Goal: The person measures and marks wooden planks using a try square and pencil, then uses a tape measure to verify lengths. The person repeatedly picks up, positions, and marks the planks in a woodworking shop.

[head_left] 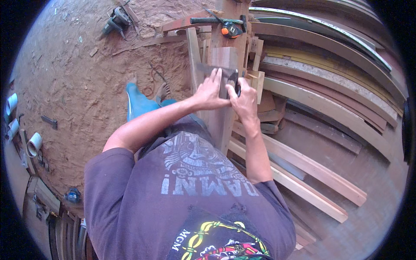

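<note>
A tool with a flat grey metal blade [208, 69] and a black handle lies across a wooden block [225, 53] on a long timber. Blur hides whether it is a saw or a square. My right hand [245, 100] is closed around its black end, over the timber's right side. Beside it, my left hand [211, 93] lies with fingers stretched forward, their tips against the blade. The thumbs of both hands come close together. Farther along the timber rest a hammer [212, 20] and an orange and black tape measure [231, 30].
Stacked boards [320, 86] fill the right side, with loose planed lengths [312, 169] nearer me. A circular saw [117, 21] sits on the dirt floor [82, 125] at far left. My bare feet and a thin cord [151, 80] are left of the timber.
</note>
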